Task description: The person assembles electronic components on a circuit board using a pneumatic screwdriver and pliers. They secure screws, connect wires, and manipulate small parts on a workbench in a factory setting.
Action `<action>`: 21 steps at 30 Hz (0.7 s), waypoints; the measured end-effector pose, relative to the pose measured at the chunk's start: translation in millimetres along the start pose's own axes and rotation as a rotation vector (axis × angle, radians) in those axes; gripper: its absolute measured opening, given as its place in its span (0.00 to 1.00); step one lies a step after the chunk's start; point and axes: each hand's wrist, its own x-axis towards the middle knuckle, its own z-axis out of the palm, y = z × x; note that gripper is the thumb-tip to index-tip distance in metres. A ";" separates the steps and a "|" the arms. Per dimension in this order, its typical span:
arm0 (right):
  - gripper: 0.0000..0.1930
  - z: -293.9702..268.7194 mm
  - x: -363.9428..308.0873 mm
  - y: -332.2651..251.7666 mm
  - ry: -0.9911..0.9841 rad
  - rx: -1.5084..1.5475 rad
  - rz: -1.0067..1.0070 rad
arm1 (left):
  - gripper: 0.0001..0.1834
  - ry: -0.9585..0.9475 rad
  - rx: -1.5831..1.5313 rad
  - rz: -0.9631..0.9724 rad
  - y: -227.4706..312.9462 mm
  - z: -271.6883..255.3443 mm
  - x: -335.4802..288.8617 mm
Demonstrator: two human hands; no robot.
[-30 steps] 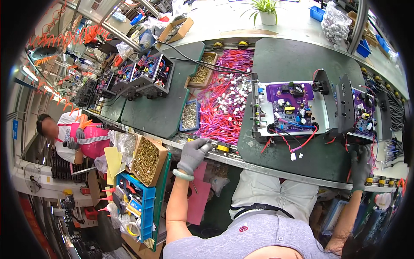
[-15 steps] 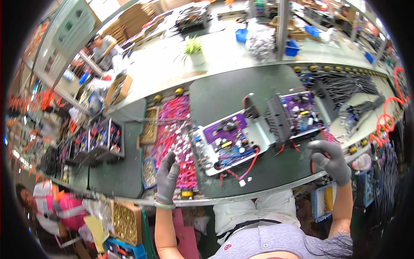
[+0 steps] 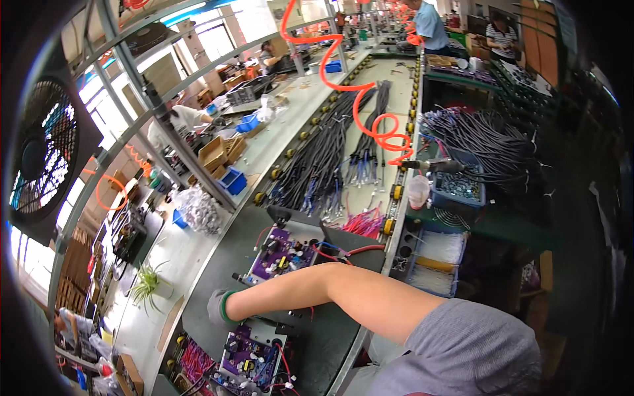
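My right arm reaches across the green work surface. My right hand [image 3: 216, 307], in a grey glove with a green cuff, is at the far side between two open electronic units. Its fingers are mostly hidden, so I cannot tell whether they grip anything. Beyond the forearm stands a unit with a purple circuit board [image 3: 281, 254] and dark upright panels. On the nearer side is a second unit with a purple circuit board [image 3: 247, 356] and red wires, partly cut off by the lower edge. My left hand is out of view.
Black cable bundles [image 3: 317, 152] lie along the roller line, with pink-red wires [image 3: 363, 223] nearby. An orange coiled hose [image 3: 360, 99] hangs over it. Right of the line are a plastic cup [image 3: 418, 191] and blue bins [image 3: 456, 247]. A potted plant [image 3: 148, 284] stands left. Other people work farther off.
The view has swung to the right along the line. My right hand has moved from the near edge to the far side between the units. My left hand has gone out of view.
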 end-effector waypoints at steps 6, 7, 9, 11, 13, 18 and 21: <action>0.12 -6.4 -27.8 28.4 0.000 0.039 0.139 | 0.15 -0.264 -0.462 -0.038 7.2 -3.2 29.9; 0.11 1.9 -32.4 40.6 -0.003 0.057 0.162 | 0.16 -0.018 -0.188 0.081 -1.3 4.3 42.4; 0.11 5.0 -33.8 59.2 0.016 0.116 0.143 | 0.21 0.487 0.381 0.382 -17.7 21.1 40.0; 0.13 4.1 -39.6 75.5 0.027 0.189 0.090 | 0.21 0.473 0.483 0.324 -27.9 29.7 44.4; 0.14 0.8 -54.6 83.3 0.043 0.144 0.139 | 0.20 0.424 0.536 0.262 -33.4 34.8 47.6; 0.15 5.9 -74.8 102.6 0.162 0.170 0.226 | 0.20 0.366 0.615 0.192 -40.8 41.5 59.5; 0.15 4.6 -77.5 101.7 0.195 0.210 0.250 | 0.19 0.353 0.646 0.163 -42.8 39.7 59.4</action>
